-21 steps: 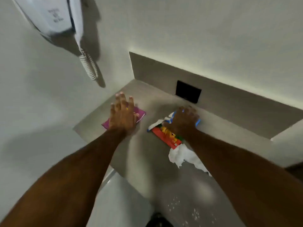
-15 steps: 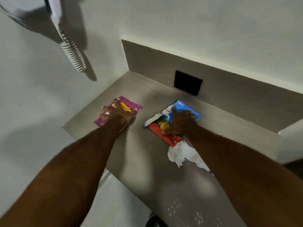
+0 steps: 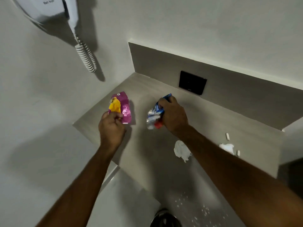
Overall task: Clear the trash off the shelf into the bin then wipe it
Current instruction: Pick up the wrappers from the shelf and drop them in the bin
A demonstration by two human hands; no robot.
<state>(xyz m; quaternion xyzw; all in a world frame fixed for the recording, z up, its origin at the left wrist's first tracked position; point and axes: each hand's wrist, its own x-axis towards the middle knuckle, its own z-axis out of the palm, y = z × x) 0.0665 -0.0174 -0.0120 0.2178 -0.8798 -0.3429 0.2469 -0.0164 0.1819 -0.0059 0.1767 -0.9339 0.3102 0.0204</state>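
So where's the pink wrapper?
In the left hand, the pink wrapper is above the shelf's left end, below the wall hair dryer.

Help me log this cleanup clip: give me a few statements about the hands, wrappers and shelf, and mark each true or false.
1. The left hand is closed on a pink and yellow wrapper. True.
2. The right hand is empty and flat on the shelf. False: it grips a crumpled blue, white and red wrapper.
3. A crumpled white tissue lies on the shelf near the right forearm. True.
4. The shelf is already free of trash. False: the tissue, small white scraps and white crumbs remain.
5. A black panel sits on the wall behind the shelf. True.
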